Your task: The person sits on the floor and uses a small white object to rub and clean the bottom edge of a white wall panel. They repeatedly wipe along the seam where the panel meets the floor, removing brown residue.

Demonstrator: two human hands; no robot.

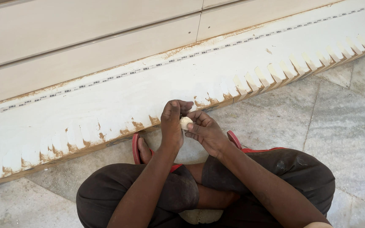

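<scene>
— What did the two hands do at this moment?

— The person squatted on the stone floor (343,126), and both hands met in front of the knees. The left hand (172,124) was curled, its fingers bent over the top of a small pale lump (185,122), which looked like putty or filler. The right hand (205,133) was half closed under it, the fingertips pressing the lump from the side. So the lump was held between both hands, in the air, just in front of the long white moulding (148,90).

— And where could it go wrong, in your opinion?

— I think the lump could slip. It was small and only pinched by fingertips, so one strong squeeze could push it out, and it would fall on the dusty floor and take up grit.

— Anything with the moulding?

— Yes. Its toothed edge (275,71) was very near the hands, and brown wood showed in many places through the white coat. A careless touch could smear or chip it, I believe.

— And the feet?

— The red sandals (137,147) were just beside the moulding's lower edge. A shift of weight could knock it.
</scene>
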